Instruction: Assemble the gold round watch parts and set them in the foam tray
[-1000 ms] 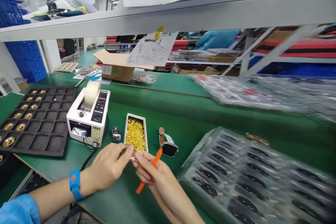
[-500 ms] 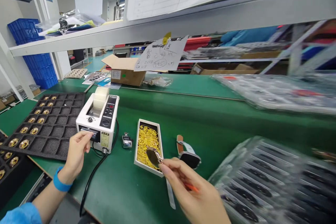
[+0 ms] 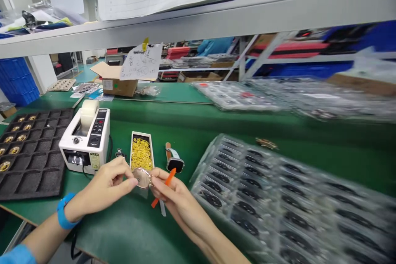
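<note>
From where I stood, the round watch case (image 3: 142, 178) was up in the hands above the green tabletop (image 3: 123, 225), its face pale. The right hand (image 3: 173, 196) had its grip closed on the rim at three o'clock, an orange stick (image 3: 171, 175) tucked among the same fingers. The left hand (image 3: 108, 183) came in at nine o'clock, thumb and forefinger in a narrow grip at the edge; I couldn't tell whether they pinched it or only touched. Counting from the case, a white box (image 3: 151, 144) of yellow rings (image 3: 141, 154) lay at twelve o'clock, a dark-screened watch (image 3: 175, 166) at two, bagged trays of black parts (image 3: 247, 181) at three and a tape dispenser (image 3: 99, 136) at ten.
</note>
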Tool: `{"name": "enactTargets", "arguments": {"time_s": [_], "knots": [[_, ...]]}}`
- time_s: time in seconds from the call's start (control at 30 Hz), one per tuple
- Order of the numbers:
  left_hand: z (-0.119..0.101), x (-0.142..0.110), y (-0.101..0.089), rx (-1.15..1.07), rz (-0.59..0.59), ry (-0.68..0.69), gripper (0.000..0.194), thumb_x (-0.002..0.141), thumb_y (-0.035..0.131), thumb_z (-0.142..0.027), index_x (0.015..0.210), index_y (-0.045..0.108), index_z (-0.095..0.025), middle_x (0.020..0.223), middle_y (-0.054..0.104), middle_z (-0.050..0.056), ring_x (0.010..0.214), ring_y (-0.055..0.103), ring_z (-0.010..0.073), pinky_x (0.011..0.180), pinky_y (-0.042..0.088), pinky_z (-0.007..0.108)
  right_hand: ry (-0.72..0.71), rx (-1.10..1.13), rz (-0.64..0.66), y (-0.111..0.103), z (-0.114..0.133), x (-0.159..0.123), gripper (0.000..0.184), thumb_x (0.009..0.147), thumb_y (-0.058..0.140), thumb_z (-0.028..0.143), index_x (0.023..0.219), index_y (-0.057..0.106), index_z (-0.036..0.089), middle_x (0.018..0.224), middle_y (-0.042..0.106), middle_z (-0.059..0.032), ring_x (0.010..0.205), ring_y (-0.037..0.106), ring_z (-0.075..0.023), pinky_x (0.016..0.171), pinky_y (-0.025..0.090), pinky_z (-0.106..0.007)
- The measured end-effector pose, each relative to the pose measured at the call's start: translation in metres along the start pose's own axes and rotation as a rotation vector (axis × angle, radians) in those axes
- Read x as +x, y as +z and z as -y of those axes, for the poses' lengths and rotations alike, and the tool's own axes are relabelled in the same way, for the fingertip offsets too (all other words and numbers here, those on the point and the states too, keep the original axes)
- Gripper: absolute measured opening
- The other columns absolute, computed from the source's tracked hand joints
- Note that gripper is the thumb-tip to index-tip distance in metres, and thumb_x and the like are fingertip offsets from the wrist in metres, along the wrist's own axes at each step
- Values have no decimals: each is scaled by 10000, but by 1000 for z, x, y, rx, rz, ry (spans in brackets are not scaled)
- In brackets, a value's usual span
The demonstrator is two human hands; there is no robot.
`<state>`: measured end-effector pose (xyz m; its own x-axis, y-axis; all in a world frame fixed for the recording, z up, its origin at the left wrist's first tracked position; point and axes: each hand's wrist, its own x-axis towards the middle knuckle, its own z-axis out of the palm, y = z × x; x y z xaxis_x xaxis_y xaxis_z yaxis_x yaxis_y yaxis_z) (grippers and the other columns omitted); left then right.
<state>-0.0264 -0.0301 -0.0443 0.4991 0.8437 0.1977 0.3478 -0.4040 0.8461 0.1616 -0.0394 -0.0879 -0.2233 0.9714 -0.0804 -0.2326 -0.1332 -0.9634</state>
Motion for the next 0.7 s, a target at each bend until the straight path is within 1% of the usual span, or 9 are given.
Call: {"name": "enactTargets", "arguments": {"time_s": [0.07, 0.13, 0.23, 0.37, 0.7], "knots": [[6, 3, 9, -10, -9, -37, 211, 877, 520, -285, 712, 601, -181, 740, 425, -14, 682, 432, 132, 603, 323, 255, 15, 53, 32, 1, 0, 0, 450, 673, 706, 602, 691, 565, 175, 610, 377, 48, 539, 218, -88, 508, 205, -227], [11, 5, 12, -6, -10, -50, 216, 875, 521, -282, 717, 628, -181, 739, 428, -11, 698, 440, 139, 620, 325, 263, 18, 78, 56, 2, 0, 0, 423, 702, 698, 577, 701, 561, 176, 623, 379, 47, 550, 223, -90, 527, 205, -232], [14, 5, 12, -17, -8, -54, 222, 873, 524, -277, 713, 645, -182, 737, 447, -5, 710, 451, 145, 630, 328, 269, 31, 91, 66, 3, -1, -3, 404, 724, 687, 560, 704, 549, 181, 617, 362, 51, 557, 219, -97, 540, 194, -240], [15, 4, 11, -37, -7, -63, 209, 866, 535, -273, 726, 663, -185, 728, 441, -7, 702, 452, 145, 615, 327, 269, 50, 87, 54, 3, -2, -4, 419, 711, 687, 579, 703, 542, 186, 603, 342, 56, 562, 220, -103, 549, 189, -242], [15, 3, 16, -32, -19, -87, 214, 852, 548, -249, 674, 642, -177, 719, 431, -12, 680, 443, 133, 592, 320, 257, 55, 18, 28, 3, -5, -8, 440, 722, 655, 608, 680, 515, 193, 605, 341, 54, 581, 252, -111, 565, 220, -237]]}}
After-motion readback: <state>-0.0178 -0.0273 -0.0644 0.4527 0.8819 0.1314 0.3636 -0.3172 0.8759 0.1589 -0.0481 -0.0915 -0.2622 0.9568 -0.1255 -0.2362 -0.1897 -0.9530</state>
